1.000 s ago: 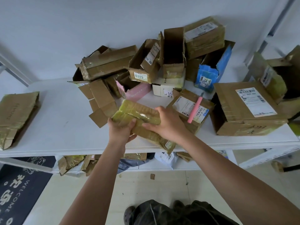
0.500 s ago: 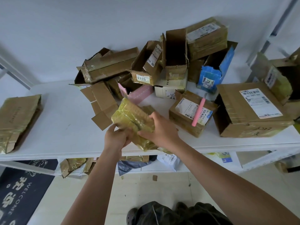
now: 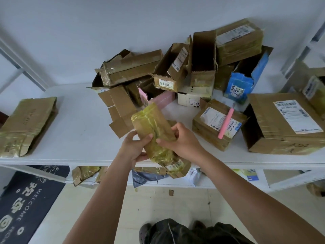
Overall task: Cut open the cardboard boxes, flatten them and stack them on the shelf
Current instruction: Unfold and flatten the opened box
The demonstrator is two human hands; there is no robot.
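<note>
Both hands hold a narrow cardboard box wrapped in yellowish tape (image 3: pixel 153 127) above the front edge of the white shelf (image 3: pixel 77 138). My left hand (image 3: pixel 136 146) grips its lower left side, thumb across the front. My right hand (image 3: pixel 179 140) grips its right side. The box stands nearly on end, tilted left. A pink cutter (image 3: pixel 226 123) lies on a labelled box (image 3: pixel 216 124) to the right. A flattened stack of cardboard (image 3: pixel 26 124) lies at the shelf's left end.
A heap of opened and taped boxes (image 3: pixel 175 71) fills the back middle of the shelf, with a blue box (image 3: pixel 246 80) and a large labelled box (image 3: pixel 284 124) at right. Scraps lie on the lower shelf (image 3: pixel 228 182). A dark doormat (image 3: pixel 22 199) covers the floor left.
The taped box has been turned from lying roughly crosswise to nearly upright in both hands, and my right hand has shifted from its top to its right side.
</note>
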